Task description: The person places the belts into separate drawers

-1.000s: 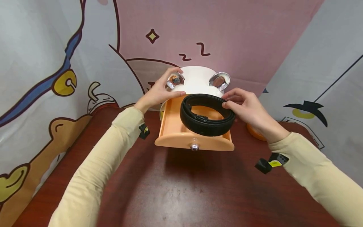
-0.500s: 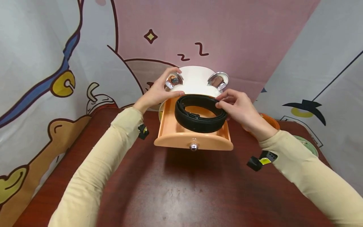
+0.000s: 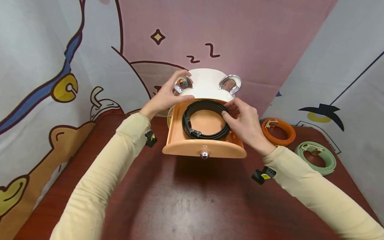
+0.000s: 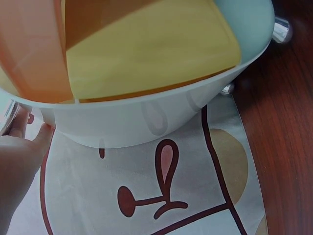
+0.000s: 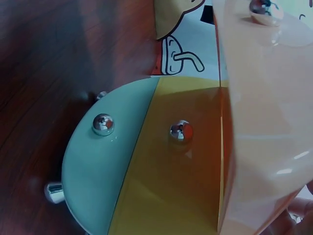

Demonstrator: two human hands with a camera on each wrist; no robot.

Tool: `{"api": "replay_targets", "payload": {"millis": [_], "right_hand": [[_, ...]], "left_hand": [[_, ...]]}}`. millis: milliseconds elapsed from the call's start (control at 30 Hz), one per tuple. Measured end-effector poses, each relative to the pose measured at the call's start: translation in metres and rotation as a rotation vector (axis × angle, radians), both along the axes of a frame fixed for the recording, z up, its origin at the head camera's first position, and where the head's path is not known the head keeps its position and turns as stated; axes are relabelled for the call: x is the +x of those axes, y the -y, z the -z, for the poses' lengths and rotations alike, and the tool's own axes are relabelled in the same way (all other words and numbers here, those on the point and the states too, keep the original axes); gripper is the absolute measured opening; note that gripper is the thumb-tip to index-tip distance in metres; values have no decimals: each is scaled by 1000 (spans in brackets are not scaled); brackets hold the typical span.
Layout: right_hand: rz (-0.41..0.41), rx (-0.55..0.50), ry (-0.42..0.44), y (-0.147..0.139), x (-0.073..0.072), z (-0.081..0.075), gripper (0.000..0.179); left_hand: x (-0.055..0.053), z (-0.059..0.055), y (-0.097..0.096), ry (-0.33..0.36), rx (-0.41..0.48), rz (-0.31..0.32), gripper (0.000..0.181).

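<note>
The white cabinet [image 3: 208, 80] stays put, the left hand [image 3: 167, 95] curled about its chrome ear [image 3: 183, 84]. Over the last second the black belt [image 3: 207, 106], pinched by the right hand [image 3: 244, 124], has dropped into the orange drawer [image 3: 183, 149], and the green belt [image 3: 318, 169] and orange belt [image 3: 278, 141] have come clear of the right sleeve [image 3: 318, 190]. The right wrist view shows, hidden from the head view, a yellow front [image 5: 161, 171] and mint front [image 5: 107, 161], each with a knob [image 5: 181, 130]. Cartoon-printed cloth [image 3: 255, 43] backs the dark red table [image 3: 180, 200].
</note>
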State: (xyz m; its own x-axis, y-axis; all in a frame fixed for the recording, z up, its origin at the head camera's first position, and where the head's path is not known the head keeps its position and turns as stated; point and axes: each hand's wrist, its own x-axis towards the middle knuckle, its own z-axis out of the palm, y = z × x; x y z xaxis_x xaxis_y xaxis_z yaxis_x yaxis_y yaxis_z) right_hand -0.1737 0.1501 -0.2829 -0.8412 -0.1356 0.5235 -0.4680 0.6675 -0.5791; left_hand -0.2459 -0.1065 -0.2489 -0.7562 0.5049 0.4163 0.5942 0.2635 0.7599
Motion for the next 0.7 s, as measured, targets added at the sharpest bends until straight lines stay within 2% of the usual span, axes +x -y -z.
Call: {"api": "replay_targets", "payload": {"millis": [433, 700], "right_hand": [[-34, 91, -55, -1, -4, 3, 17], [-73, 55, -75, -5, -1, 6, 13]], "left_hand": [[0, 0, 0, -28, 8, 3, 63], [1, 0, -1, -8, 10, 6, 63]]}}
